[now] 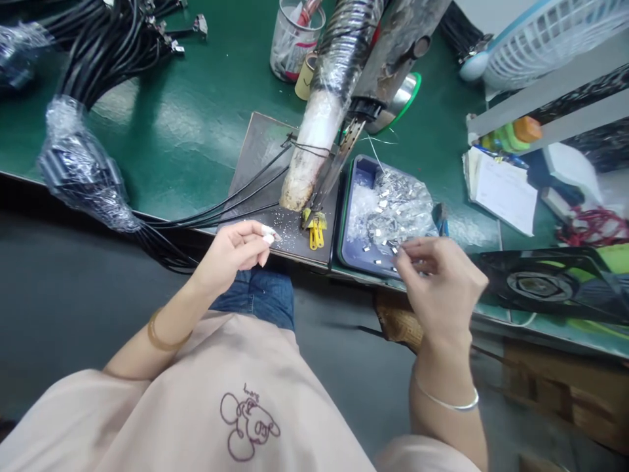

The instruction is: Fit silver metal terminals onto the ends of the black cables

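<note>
My left hand point(240, 248) is closed in a pinch at the front edge of a dark board point(260, 151). White coverings wrap its thumb and a fingertip; what lies between them is too small to name. My right hand point(437, 275) pinches over the front right corner of a purple-blue tray point(348, 244), with a small shiny metal piece point(394, 250) at its fingertips. Several similar pieces lie in the tray on a crumpled clear plastic bag point(405, 196). Black cables point(221, 208) run above my left hand, from a plastic-wrapped bundle point(81, 164) toward the board.
A wrapped tube point(319, 118) and a metal arm point(388, 59) hang over the board. Yellow clips point(316, 231) and white specks lie there. Further back stands a mesh cup point(297, 42). To the right are a notepad point(506, 187), a fan point(555, 46) and a black frame point(545, 285).
</note>
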`<state>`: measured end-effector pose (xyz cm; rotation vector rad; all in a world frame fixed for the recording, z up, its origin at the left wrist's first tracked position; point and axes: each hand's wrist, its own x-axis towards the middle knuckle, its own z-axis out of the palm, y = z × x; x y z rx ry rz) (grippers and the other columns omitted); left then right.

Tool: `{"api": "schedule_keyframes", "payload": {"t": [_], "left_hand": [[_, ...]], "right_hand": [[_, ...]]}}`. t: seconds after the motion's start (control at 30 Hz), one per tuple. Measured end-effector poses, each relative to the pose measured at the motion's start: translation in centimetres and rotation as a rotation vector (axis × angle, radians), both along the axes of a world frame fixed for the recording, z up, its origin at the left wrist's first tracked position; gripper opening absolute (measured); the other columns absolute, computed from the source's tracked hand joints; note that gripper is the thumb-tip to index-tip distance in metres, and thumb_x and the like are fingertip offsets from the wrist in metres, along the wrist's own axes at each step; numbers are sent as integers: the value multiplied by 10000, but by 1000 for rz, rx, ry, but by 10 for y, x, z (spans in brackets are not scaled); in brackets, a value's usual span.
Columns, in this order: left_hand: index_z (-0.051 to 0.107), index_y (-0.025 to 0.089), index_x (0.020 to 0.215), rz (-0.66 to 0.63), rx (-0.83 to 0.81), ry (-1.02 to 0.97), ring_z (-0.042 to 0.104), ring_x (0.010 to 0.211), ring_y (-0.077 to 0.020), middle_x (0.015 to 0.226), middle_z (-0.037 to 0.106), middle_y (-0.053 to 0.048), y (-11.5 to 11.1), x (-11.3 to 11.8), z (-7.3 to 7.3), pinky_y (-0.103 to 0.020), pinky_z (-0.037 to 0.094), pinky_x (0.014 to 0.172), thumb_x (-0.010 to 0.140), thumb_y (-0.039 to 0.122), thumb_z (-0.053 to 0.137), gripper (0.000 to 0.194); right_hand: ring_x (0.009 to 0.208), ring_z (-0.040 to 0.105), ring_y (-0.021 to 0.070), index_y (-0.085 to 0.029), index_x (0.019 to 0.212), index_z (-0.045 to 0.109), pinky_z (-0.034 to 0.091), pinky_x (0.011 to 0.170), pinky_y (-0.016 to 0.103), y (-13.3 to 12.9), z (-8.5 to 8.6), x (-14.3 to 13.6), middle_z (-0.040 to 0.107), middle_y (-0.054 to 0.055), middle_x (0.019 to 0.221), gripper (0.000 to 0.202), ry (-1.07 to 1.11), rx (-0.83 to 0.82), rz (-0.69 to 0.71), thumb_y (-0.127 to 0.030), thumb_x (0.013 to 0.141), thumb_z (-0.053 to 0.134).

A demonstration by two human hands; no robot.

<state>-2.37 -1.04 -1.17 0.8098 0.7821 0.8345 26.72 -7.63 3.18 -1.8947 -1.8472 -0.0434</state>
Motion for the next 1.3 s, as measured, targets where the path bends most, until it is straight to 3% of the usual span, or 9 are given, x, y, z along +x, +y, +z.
{"api": "schedule_keyframes", "payload": {"t": [0.1, 0.2, 0.43, 0.67, 0.77, 0.9, 1.07, 1.17, 1.3], "left_hand": [[652, 162, 769, 31, 8, 34, 290, 368, -26, 480, 584, 40, 1, 7, -1, -186, 150, 383, 699, 302, 831, 238], [661, 160, 761, -5, 75, 58, 397, 402, -52, 482, 583, 35, 2, 15, 4, -192, 246, 399, 713, 290, 809, 202], [684, 151, 792, -13, 167, 159, 569, 512, -91, 559, 632, 20, 0, 26, 9, -203, 469, 529, 741, 261, 781, 156], [686, 136, 709, -58, 222, 187, 545, 523, -83, 577, 630, 7, -2, 25, 5, -188, 457, 518, 743, 228, 781, 137], [716, 133, 703, -82, 257, 195, 561, 552, -96, 608, 660, -11, -3, 25, 5, -202, 476, 539, 742, 220, 785, 118], [731, 143, 749, -19, 275, 196, 595, 569, -104, 622, 679, -12, -3, 24, 5, -204, 513, 571, 773, 223, 756, 87], [720, 158, 734, 21, 333, 228, 617, 607, -108, 686, 710, -19, -4, 24, 4, -201, 526, 584, 784, 240, 738, 97], [731, 154, 743, 55, 392, 268, 625, 635, -122, 714, 725, -36, -5, 24, 2, -204, 512, 575, 795, 238, 727, 99], [741, 147, 750, 70, 517, 320, 518, 540, -92, 668, 693, -24, -4, 23, 1, -198, 417, 493, 823, 206, 707, 100]], "right_hand": [[703, 711, 200, -246, 748, 613, 600, 620, 343, -8, 3, -22, 704, 24, 809, 171, 261, 229, -107, -246, 877, 726], [703, 729, 196, -237, 743, 636, 627, 628, 351, -11, -2, -49, 700, 10, 801, 172, 511, 310, -66, -202, 839, 775], [867, 755, 197, -286, 944, 733, 639, 784, 383, 1, -27, -100, 785, 10, 950, 220, 423, 438, 140, -84, 860, 746], [889, 757, 185, -265, 943, 698, 647, 764, 354, 9, -35, -112, 776, 18, 950, 145, 684, 295, 253, -124, 923, 673], [846, 763, 188, -250, 903, 693, 649, 726, 345, 9, -36, -111, 771, 29, 936, 84, 740, 204, 215, -183, 943, 664], [836, 765, 182, -249, 887, 722, 651, 713, 322, 11, -36, -109, 766, 27, 926, 97, 815, 240, 113, -196, 943, 663], [868, 758, 189, -250, 870, 764, 655, 700, 310, 15, -35, -109, 771, 39, 956, 94, 846, 29, 179, -198, 898, 691], [884, 750, 185, -251, 868, 760, 651, 714, 308, 15, -37, -112, 768, 38, 959, 84, 846, 40, 163, -199, 890, 698], [892, 746, 174, -253, 871, 755, 644, 726, 295, 14, -38, -113, 766, 32, 956, 93, 855, 70, 167, -181, 891, 700]]}}
